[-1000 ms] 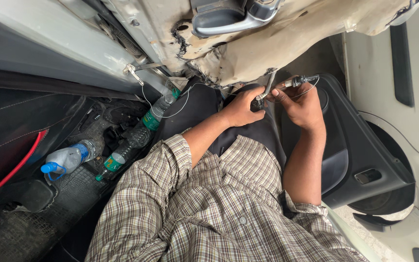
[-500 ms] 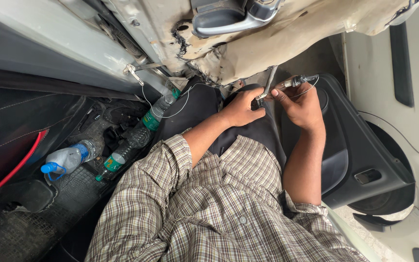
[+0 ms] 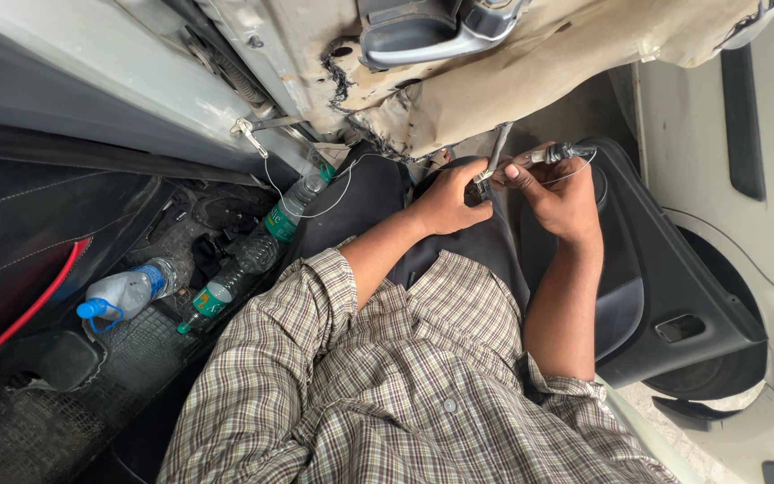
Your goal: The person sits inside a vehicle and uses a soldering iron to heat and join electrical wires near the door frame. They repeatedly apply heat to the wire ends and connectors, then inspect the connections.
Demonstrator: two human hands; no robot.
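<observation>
Pliers (image 3: 494, 157), a slim grey metal tool, are gripped at the handle end by the left hand (image 3: 448, 199), whose fingers are curled tightly around it; the tool rises upward from the fist, above the lap and just below the torn beige headliner (image 3: 530, 63). A dark door panel (image 3: 665, 278) is seen at the right, beyond the forearm. A checked shirt (image 3: 405, 394) fills the lower middle. The right hand (image 3: 562, 193) is held just beside the left, and a thin wire end with a small grey fitting (image 3: 562, 152) is pinched between its thumb and forefinger. On the ribbed floor mat (image 3: 127, 350) at the left, three plastic bottles are lying: a blue-capped bottle (image 3: 123, 294) and two green-labelled bottles (image 3: 244, 264) near it.
</observation>
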